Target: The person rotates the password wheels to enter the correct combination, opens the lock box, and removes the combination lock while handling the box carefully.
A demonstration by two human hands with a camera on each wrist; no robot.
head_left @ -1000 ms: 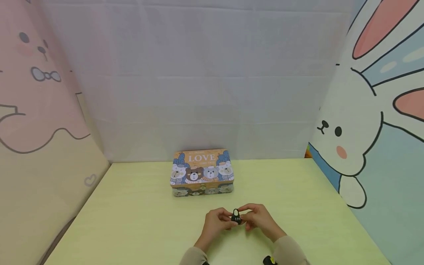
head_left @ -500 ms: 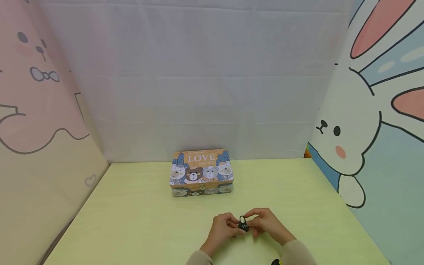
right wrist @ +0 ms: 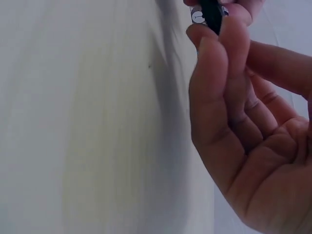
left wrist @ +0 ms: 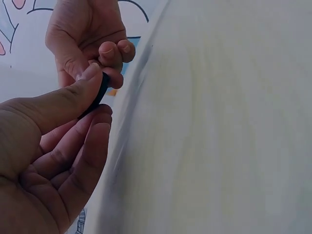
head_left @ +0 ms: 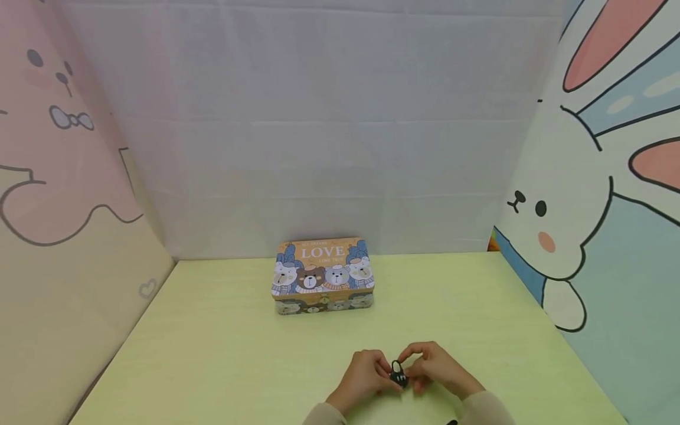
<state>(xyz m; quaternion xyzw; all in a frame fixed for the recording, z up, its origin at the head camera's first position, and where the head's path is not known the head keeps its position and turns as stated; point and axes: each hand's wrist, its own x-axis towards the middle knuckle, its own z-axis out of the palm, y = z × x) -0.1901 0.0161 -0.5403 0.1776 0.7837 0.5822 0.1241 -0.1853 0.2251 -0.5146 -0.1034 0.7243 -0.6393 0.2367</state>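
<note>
Between both hands, close over the table, is a small black combination padlock point(head_left: 399, 378) with number dials on its face and its shackle upward. My left hand point(head_left: 365, 378) pinches the body from the left, thumb in front. From the right, my right hand point(head_left: 438, 367) holds it too, index finger arched to the shackle and thumb by the body's side. The left wrist view shows the padlock's dark edge point(left wrist: 97, 100) between left thumb and fingers. In the right wrist view the padlock point(right wrist: 210, 15) sits beyond the right fingertips, partly cut off by the frame.
A closed tin box point(head_left: 323, 276) with bears and the word LOVE stands at the back of the pale yellow table point(head_left: 223, 354). Behind it hangs a white cloth point(head_left: 340, 130). Cartoon-printed panels point(head_left: 558, 236) border both sides.
Both hands have moved together toward the person and to the right, carrying the padlock. The tin box has stayed in place.
</note>
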